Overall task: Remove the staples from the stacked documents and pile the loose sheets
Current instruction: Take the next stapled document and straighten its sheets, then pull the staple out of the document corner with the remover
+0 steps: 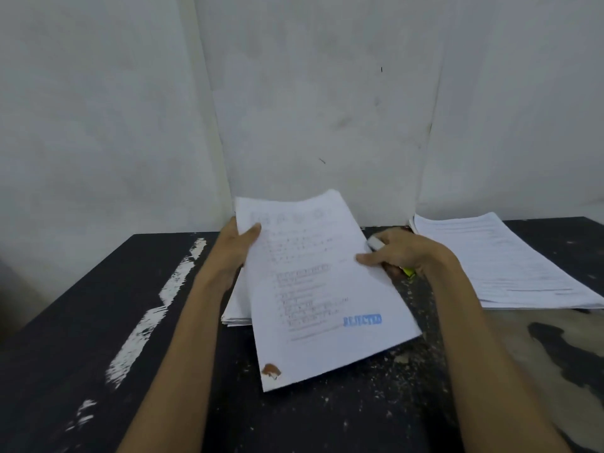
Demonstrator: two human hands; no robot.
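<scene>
A printed document [313, 289] with a blue "REJECTED" stamp and a brown stain at its near corner is held slanted above the table. My left hand [233, 250] grips its top left edge, thumb on the page. My right hand [397, 253] pinches its right edge while also holding a small white and yellow-green tool [408, 272], partly hidden by the fingers. Under the document, at the left, lies a stack of papers [235, 308]. A second pile of sheets [500, 259] lies at the right of the table.
The black table [98, 322] has white scraped streaks on the left and worn patches and crumbs on the right. A pale wall stands close behind the table's far edge.
</scene>
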